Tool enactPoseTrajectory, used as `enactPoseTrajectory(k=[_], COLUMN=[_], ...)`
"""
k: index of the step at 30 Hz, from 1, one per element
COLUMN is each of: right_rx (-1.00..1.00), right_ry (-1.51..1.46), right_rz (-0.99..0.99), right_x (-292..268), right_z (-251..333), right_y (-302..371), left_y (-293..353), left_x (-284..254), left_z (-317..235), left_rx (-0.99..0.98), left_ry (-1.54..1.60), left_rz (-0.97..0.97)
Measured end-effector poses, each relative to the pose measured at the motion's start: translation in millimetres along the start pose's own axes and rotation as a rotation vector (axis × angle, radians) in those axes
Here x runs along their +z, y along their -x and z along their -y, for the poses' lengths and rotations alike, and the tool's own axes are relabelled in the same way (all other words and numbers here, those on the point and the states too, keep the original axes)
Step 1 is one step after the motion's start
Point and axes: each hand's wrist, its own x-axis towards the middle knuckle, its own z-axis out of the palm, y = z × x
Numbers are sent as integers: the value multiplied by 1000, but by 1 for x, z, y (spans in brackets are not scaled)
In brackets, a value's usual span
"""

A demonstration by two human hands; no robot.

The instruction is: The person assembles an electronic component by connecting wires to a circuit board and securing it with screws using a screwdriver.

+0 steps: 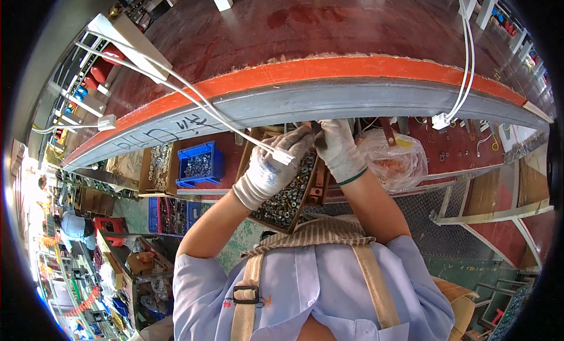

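My left hand (269,169) and my right hand (339,153) both wear white knitted work gloves, with dark smudges on the left one's fingers. Their fingers are bent and meet just below the long grey metal beam (264,104). Something small and dark seems to be pinched between them, but its kind is hidden. A white cable connector (283,157) dangles in front of the back of my left hand. Beneath both hands stands an open brown box (244,160) filled with loose nuts and bolts (283,207).
Left of the box sit a blue bin (218,164) of small fasteners and another brown box (144,171). A clear plastic bag (405,164) lies to the right. White cables cross the beam on both sides; one ends in a connector (440,121). A person (73,225) is far left.
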Motion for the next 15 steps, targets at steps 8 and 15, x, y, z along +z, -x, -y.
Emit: enactPoseTrajectory(k=[8, 15], right_rx=[-109, -1], right_ry=[454, 190], right_rz=[162, -133], right_x=[-61, -26], right_z=[-15, 5], right_y=[-23, -9], left_y=[10, 71], left_x=[-20, -93], left_z=[-17, 48], left_rx=[-179, -702], left_ry=[137, -185], left_rz=[66, 194])
